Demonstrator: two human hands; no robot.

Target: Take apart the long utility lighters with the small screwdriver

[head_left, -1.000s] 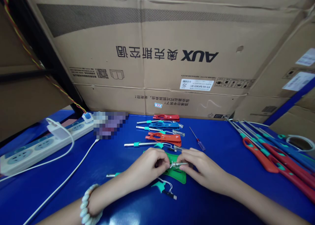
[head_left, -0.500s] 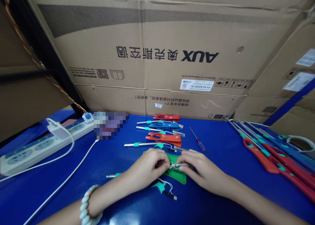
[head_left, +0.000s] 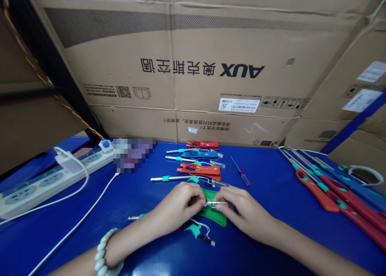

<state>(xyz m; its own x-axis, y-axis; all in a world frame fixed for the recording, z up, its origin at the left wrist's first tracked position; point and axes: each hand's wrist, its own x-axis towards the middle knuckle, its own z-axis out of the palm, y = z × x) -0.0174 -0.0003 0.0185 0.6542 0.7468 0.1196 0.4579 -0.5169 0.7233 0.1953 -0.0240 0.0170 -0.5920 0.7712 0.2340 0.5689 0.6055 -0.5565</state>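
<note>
My right hand [head_left: 238,205] is closed, its thumb and fingers pinching a small clear lighter fuel tank [head_left: 214,203]. At the tank's left end, my left hand [head_left: 191,199] pinches what looks like its thin white tube [head_left: 206,204]. Both hands are over a green lighter shell half [head_left: 215,218] lying on the table, partly hidden by them. Just in front lie a teal trigger [head_left: 194,229] and a black igniter [head_left: 208,240] with white wires. A metal lighter nozzle [head_left: 134,217] shows from behind my left forearm.
Behind my hands lie opened lighters: orange [head_left: 202,170], blue [head_left: 200,155] and red [head_left: 203,145]. A screwdriver [head_left: 241,173] is to their right. Several whole lighters [head_left: 325,195] lie at the right. A power strip [head_left: 48,181] and white cable are at left. A large cardboard box [head_left: 181,38] stands behind.
The view has shifted slightly. Both hands stay at the fuel tank above the green shell, their grips almost the same. The loose parts have not moved on the table.
</note>
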